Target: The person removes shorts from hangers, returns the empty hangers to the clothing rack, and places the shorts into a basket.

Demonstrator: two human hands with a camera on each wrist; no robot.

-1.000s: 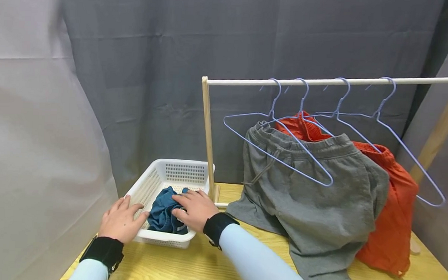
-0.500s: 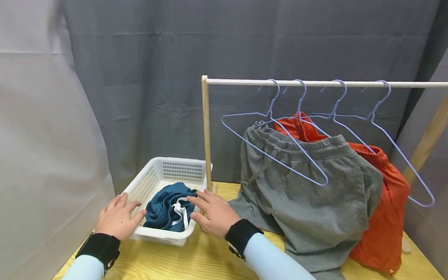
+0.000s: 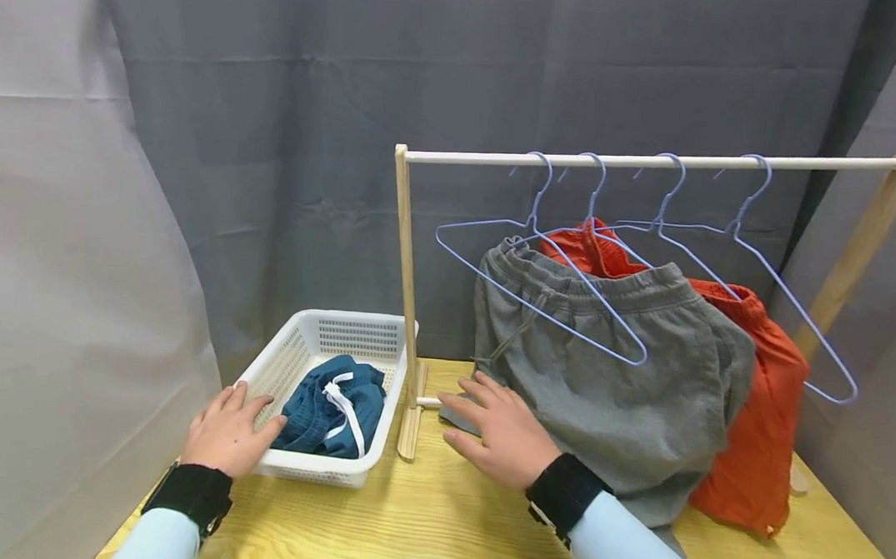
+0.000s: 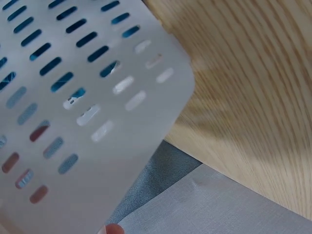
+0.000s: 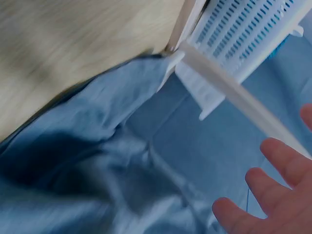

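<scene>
"Teal cloth [image 3: 309, 408] lies bunched inside the white basket [image 3: 327, 468], with a white cord [image 3: 346, 407] trailing over it. Where are the hands?"

"The left hand [image 3: 225, 436] is at the basket's near left corner, its fingers extended along the rim and its thumb held apart. Whether it bears any weight there is hard to say, since the basket wall hides most of it from the left wrist camera."

"And the right hand [image 3: 501, 432]?"

"Spread and holding nothing. It is above the wooden table [image 3: 422, 520], well apart from the basket and near the grey shorts [image 3: 623, 404]."

"What else is on that side?"

"Four pale-blue hangers [image 3: 534, 219] hang from a white rod [image 3: 468, 158]. The grey shorts show behind the nearest hanger, and an orange garment [image 3: 768, 427] is partly hidden behind them. Between the basket and the shorts, the rack's wooden post [image 3: 406, 261] stands upright, just beside the basket."
</scene>
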